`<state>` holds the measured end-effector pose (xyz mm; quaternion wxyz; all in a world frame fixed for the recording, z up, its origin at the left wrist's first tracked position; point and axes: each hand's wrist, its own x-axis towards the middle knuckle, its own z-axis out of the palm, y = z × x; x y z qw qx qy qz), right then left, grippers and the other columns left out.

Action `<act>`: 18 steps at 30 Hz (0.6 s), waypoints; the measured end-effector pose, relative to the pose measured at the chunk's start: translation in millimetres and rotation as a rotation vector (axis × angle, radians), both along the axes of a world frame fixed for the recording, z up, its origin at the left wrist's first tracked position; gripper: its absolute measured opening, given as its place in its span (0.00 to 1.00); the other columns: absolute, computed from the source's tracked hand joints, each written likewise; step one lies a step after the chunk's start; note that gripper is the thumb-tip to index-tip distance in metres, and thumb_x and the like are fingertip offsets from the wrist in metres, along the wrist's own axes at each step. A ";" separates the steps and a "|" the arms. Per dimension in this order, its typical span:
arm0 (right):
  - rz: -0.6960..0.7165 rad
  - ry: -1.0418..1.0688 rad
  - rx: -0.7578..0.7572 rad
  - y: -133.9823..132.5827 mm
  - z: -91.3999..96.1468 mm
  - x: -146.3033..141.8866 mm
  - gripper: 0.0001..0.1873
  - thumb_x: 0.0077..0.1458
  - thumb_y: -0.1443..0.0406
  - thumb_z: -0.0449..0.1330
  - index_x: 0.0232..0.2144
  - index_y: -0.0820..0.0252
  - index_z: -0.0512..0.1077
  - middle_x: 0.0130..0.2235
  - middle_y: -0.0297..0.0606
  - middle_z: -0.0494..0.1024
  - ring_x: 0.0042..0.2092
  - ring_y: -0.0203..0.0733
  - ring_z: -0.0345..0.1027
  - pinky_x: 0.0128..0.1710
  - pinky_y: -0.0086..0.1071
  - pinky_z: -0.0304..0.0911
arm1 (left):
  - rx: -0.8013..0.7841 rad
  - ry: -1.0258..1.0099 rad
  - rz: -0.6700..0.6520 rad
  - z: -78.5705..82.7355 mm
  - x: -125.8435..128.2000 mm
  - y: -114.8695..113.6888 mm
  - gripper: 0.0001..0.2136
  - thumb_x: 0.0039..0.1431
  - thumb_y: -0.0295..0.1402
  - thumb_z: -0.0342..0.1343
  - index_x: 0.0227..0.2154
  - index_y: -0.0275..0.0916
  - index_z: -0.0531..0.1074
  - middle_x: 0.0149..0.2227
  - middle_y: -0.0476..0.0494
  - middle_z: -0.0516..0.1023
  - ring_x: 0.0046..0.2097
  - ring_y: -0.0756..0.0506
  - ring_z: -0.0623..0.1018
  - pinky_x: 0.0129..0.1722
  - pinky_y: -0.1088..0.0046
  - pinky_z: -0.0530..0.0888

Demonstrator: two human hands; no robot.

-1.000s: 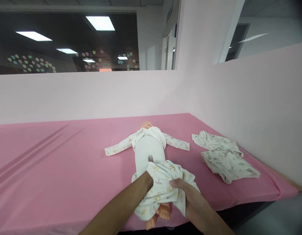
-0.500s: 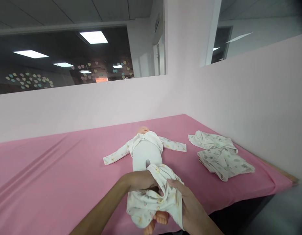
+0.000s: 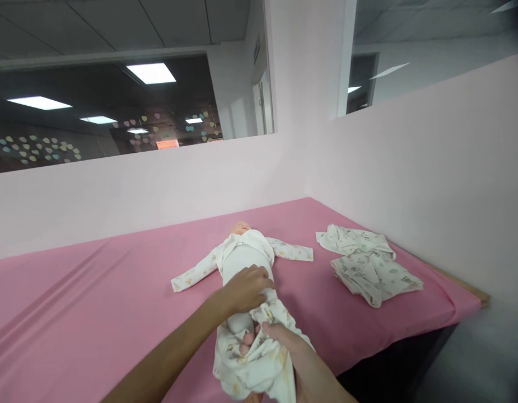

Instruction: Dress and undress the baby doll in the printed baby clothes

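A baby doll (image 3: 238, 263) lies on its back, its cloth torso white, in a long-sleeved printed top (image 3: 199, 271) pushed up toward the chest. Printed baby pants (image 3: 259, 366) are bunched around its legs. My left hand (image 3: 248, 288) is closed on the upper edge of the pants, over the doll's lower belly. Lower down, my right hand (image 3: 290, 344) grips the same pants from the right, thumb on top, with some fingers showing through the opening. Most of the doll's feet are hidden under the cloth.
A pink sheet (image 3: 94, 319) covers the table. Folded printed baby clothes (image 3: 376, 274) lie at the right, with a crumpled printed garment (image 3: 355, 240) behind them. White walls (image 3: 166, 196) with windows border the back and right. The table's front right edge drops off.
My left hand has come out of the pants opening and moved up, drawing the waistband higher along the doll. The feet are now mostly covered. The view has shifted slightly right.
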<state>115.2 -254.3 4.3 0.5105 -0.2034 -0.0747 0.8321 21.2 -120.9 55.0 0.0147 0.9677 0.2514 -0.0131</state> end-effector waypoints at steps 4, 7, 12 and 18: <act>0.049 0.001 -0.044 -8.3 -0.9 -3.2 0.16 0.41 0.59 0.67 0.30 0.66 0.73 0.26 0.42 0.77 0.30 0.44 0.72 0.25 0.31 0.63 | 0.100 0.239 -0.121 -6.9 12.5 -1.5 0.23 0.49 0.24 0.56 0.50 0.48 0.70 0.51 0.42 0.70 0.53 0.38 0.69 0.49 0.61 0.68; 0.009 -0.004 -0.030 -10.8 -2.3 -3.8 0.13 0.39 0.61 0.68 0.24 0.66 0.72 0.24 0.40 0.76 0.28 0.41 0.71 0.29 0.32 0.65 | 0.129 0.327 -0.139 -13.6 13.2 -6.9 0.27 0.49 0.25 0.58 0.53 0.51 0.68 0.62 0.41 0.59 0.62 0.32 0.59 0.54 0.53 0.63; -0.026 -0.100 -0.084 -4.8 -9.6 -8.6 0.12 0.43 0.63 0.68 0.20 0.65 0.71 0.20 0.38 0.74 0.23 0.36 0.68 0.29 0.30 0.66 | 0.245 0.299 -0.282 -20.3 14.3 -12.9 0.23 0.48 0.28 0.60 0.50 0.48 0.70 0.55 0.42 0.67 0.61 0.35 0.59 0.57 0.54 0.57; -0.016 -0.241 -0.145 2.9 -22.7 -12.0 0.15 0.44 0.63 0.66 0.16 0.67 0.70 0.16 0.38 0.71 0.18 0.34 0.65 0.22 0.28 0.62 | 0.464 0.227 -0.396 -23.9 17.5 -6.8 0.10 0.56 0.24 0.52 0.41 0.41 0.71 0.35 0.43 0.73 0.42 0.43 0.71 0.40 0.66 0.64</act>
